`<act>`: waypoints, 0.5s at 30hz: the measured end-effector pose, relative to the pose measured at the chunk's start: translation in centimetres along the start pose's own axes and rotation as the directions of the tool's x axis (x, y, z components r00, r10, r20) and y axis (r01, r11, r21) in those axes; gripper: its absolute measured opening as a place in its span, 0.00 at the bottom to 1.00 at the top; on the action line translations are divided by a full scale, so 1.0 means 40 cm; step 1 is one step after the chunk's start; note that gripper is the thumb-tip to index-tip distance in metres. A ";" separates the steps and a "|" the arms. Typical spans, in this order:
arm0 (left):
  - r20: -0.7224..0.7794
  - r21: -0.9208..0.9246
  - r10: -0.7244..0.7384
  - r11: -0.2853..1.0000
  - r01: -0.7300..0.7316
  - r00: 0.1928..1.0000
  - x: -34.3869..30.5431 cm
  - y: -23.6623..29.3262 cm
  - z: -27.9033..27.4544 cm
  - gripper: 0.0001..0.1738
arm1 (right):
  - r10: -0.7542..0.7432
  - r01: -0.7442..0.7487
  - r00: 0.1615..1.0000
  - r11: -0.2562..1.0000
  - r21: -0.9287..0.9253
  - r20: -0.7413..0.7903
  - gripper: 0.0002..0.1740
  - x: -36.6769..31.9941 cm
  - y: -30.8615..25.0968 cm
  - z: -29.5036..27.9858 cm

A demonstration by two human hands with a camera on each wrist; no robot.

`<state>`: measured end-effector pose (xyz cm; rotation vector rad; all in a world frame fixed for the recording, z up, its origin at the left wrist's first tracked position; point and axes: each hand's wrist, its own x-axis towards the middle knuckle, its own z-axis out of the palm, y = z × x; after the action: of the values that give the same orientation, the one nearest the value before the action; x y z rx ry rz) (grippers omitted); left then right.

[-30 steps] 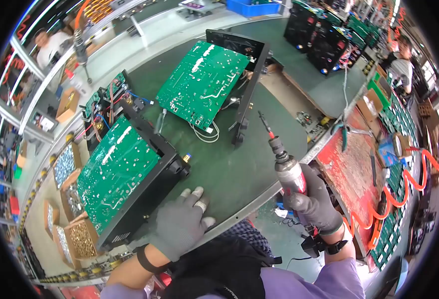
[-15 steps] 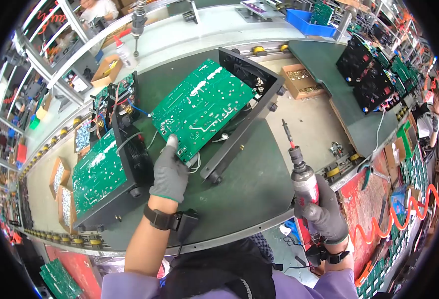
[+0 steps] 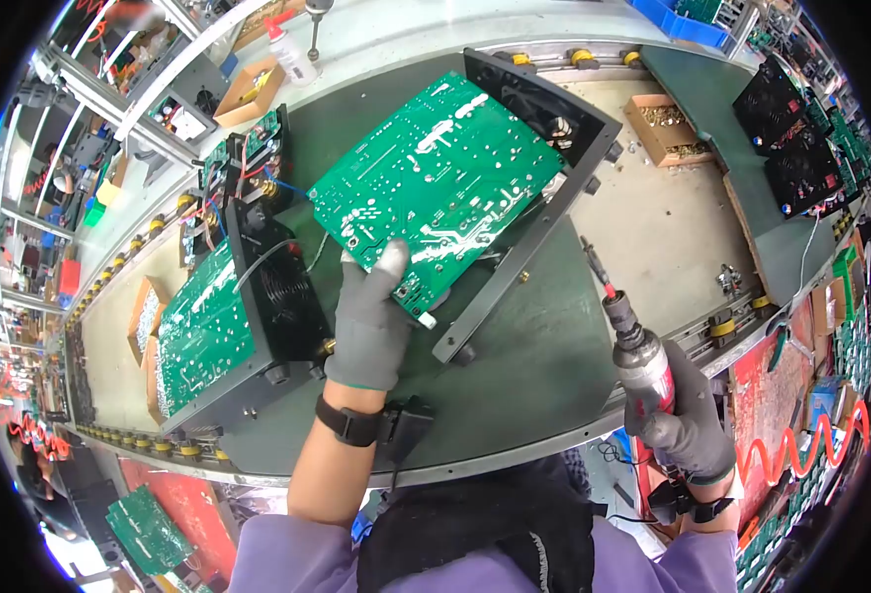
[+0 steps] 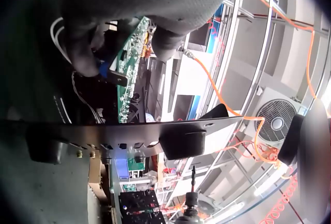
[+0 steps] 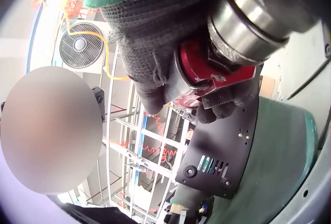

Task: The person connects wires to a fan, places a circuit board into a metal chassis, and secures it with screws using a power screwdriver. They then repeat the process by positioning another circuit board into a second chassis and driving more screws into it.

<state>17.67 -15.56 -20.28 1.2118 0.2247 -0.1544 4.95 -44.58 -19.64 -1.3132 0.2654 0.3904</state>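
A green circuit board (image 3: pixel 435 178) lies tilted against a black metal chassis panel (image 3: pixel 539 242) on the dark green bench. At the board's near-left corner, my gloved left hand (image 3: pixel 371 321) pinches the edge, thumb on top and fingers beneath. In the left wrist view, the hand (image 4: pixel 150 6) is at the board's edge (image 4: pixel 129 74), with white wires beside it. My right hand (image 3: pixel 691 415) grips a red and silver power screwdriver (image 3: pixel 645 374), its bit pointing up and away, touching nothing. The right wrist view shows that hand (image 5: pixel 160 43) curled round the red body (image 5: pixel 199 71).
A second board (image 3: pixel 208 326) with its black chassis (image 3: pixel 282 287) stands to the left. A cardboard box of small parts (image 3: pixel 668 133) is at the back right, before black units (image 3: pixel 801 168) on another green surface. A bench edge (image 3: pixel 455 469) runs along the front.
My left hand has gone from resting on the bench to the near-left corner of the board and now pinches it. The right hand keeps hold of the screwdriver. The head view has shifted.
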 end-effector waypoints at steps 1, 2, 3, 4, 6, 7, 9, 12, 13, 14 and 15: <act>-0.005 0.004 -0.011 1.000 0.011 1.000 0.005 -0.001 -0.001 0.27 | 0.012 -0.012 1.000 1.000 0.005 -0.001 0.47 -0.003 -0.002 0.005; 0.003 0.022 0.019 1.000 -0.019 1.000 0.008 -0.002 -0.003 0.27 | 0.057 -0.056 0.998 0.998 -0.020 0.038 0.47 -0.010 -0.002 0.011; 0.013 0.039 0.050 0.998 -0.051 0.999 0.008 -0.004 -0.004 0.27 | 0.101 -0.097 0.992 0.994 -0.046 0.077 0.46 -0.016 -0.002 0.015; 0.008 0.054 0.053 0.997 -0.054 0.999 0.006 -0.001 -0.003 0.27 | 0.134 -0.131 0.987 0.991 -0.040 0.093 0.44 -0.024 -0.001 0.016; 0.038 0.056 0.048 0.997 -0.050 0.998 -0.001 0.015 -0.003 0.26 | 0.139 -0.134 0.984 0.989 -0.054 0.107 0.44 -0.034 0.000 0.040; 0.058 0.049 0.053 0.997 -0.056 0.997 -0.008 0.021 0.005 0.25 | 0.142 -0.132 0.981 0.988 -0.080 0.130 0.43 -0.037 0.001 0.043; 0.048 0.036 0.019 0.999 -0.021 0.999 -0.022 0.033 0.017 0.24 | 0.099 -0.086 0.984 0.992 -0.093 0.147 0.43 -0.049 0.004 0.050; 0.019 0.001 0.047 0.999 -0.047 0.999 -0.035 0.036 0.034 0.27 | 0.153 -0.146 0.977 0.988 -0.057 0.151 0.42 -0.063 -0.002 0.058; 0.028 0.012 0.043 0.999 -0.043 0.999 -0.040 0.036 0.036 0.27 | 0.123 -0.105 0.974 0.989 -0.105 0.188 0.42 -0.066 0.005 0.059; 0.017 0.028 0.061 0.998 -0.062 0.998 -0.046 0.035 0.041 0.27 | 0.100 -0.065 0.968 0.986 -0.154 0.229 0.42 -0.068 0.010 0.054; 0.007 0.043 0.079 0.996 -0.079 0.997 -0.052 0.032 0.045 0.27 | 0.101 -0.069 0.969 0.987 -0.144 0.226 0.42 -0.069 0.020 0.052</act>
<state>16.11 -16.83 -18.00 1.2614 0.1690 -0.0941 2.04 -42.73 -18.74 -1.3772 0.0996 0.6396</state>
